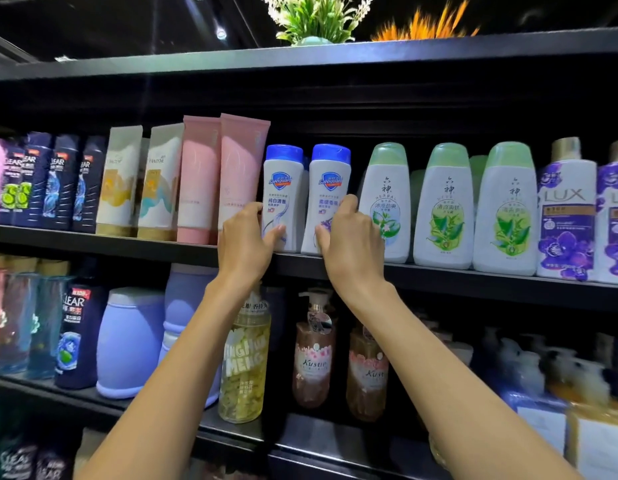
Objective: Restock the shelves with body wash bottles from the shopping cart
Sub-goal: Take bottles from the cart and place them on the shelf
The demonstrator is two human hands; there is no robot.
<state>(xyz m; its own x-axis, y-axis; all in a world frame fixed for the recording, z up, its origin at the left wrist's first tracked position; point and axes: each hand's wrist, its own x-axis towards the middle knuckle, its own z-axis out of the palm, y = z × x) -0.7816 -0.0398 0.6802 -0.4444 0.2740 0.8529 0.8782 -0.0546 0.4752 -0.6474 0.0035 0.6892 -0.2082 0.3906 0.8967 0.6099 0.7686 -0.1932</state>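
Note:
Two white Safeguard body wash bottles with blue caps stand side by side on the upper shelf (439,275). My left hand (243,242) grips the lower part of the left bottle (283,188), thumb on its front. My right hand (351,242) grips the lower part of the right bottle (330,181), fingers curled round its right side. Both bottles are upright, their bases on the shelf near its front edge. The shopping cart is out of view.
Pink tubes (240,168) stand just left of the bottles, white bottles with green caps (387,199) just right, purple Lux bottles (565,209) farther right. Dark Clear bottles (58,178) fill the far left. Pump bottles (312,351) stand on the shelf below, under my arms.

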